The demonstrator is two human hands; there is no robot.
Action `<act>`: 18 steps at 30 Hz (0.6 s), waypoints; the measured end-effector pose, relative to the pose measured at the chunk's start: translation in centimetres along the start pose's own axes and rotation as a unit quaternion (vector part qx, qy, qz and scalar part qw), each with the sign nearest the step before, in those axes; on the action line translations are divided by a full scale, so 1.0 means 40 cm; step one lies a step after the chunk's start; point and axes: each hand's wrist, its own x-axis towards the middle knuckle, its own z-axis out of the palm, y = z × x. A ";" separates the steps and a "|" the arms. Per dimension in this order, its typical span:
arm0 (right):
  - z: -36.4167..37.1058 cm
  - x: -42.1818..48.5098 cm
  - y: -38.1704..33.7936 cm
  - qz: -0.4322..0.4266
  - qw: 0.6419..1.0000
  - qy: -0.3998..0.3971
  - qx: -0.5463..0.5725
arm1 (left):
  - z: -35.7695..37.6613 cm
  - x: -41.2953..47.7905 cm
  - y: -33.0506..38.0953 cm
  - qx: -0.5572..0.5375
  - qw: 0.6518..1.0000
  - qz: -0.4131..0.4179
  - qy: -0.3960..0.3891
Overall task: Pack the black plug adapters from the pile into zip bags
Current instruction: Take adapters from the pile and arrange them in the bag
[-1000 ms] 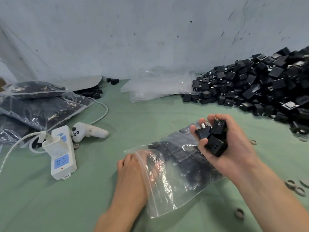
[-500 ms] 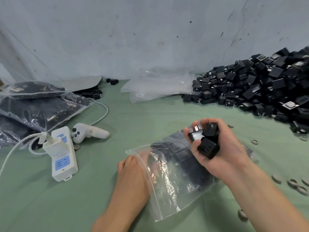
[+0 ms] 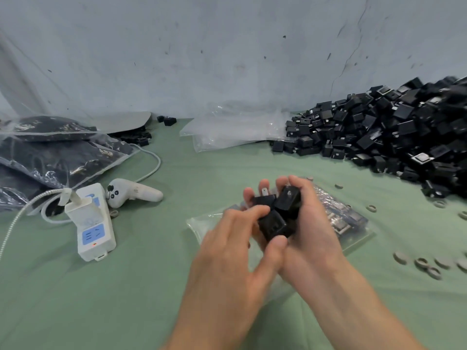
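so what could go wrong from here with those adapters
The right grip holds several adapters in a loose stack; while the left grip pinches one, another could slip out. Neither grip holds the bag, lying flat beneath them, so dropped adapters may land on the table instead.

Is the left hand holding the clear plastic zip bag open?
No, the left hand pinches a black plug adapter in the right hand, above the clear plastic zip bag.
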 end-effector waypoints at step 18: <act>-0.035 -0.016 -0.020 0.030 0.995 0.065 0.067 | -0.099 -0.033 -0.141 -0.226 0.952 -0.203 0.022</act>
